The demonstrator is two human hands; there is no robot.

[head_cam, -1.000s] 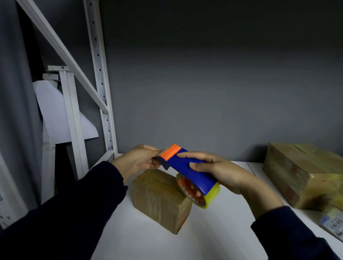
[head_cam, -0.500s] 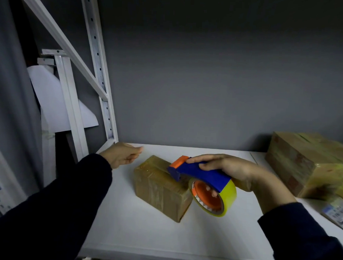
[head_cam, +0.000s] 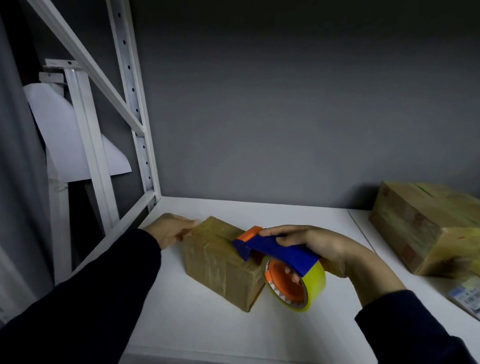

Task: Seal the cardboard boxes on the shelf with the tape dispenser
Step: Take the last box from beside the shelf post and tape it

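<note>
Left hand point(head_cam: 172, 230) lies with straight fingers against the far end of the box point(head_cam: 219, 262), steadying it. Right hand point(head_cam: 315, 245) grips the dispenser point(head_cam: 282, 251), whose orange nose sits on the box top. This strip looks barely begun, though glossy tape already covers the box. A big box point(head_cam: 427, 229) sits well apart at right. White shelf point(head_cam: 201, 335), grey wall point(head_cam: 290, 115), dim light.

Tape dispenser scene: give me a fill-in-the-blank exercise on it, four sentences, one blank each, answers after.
The right hand holds the tape dispenser by its ____ handle.
The left hand touches the small box, which lies on the ____ shelf.
The tape roll on the dispenser is ____.
The larger box sits to the small box's ____.
Missing words: blue; white; yellow; right.
</note>
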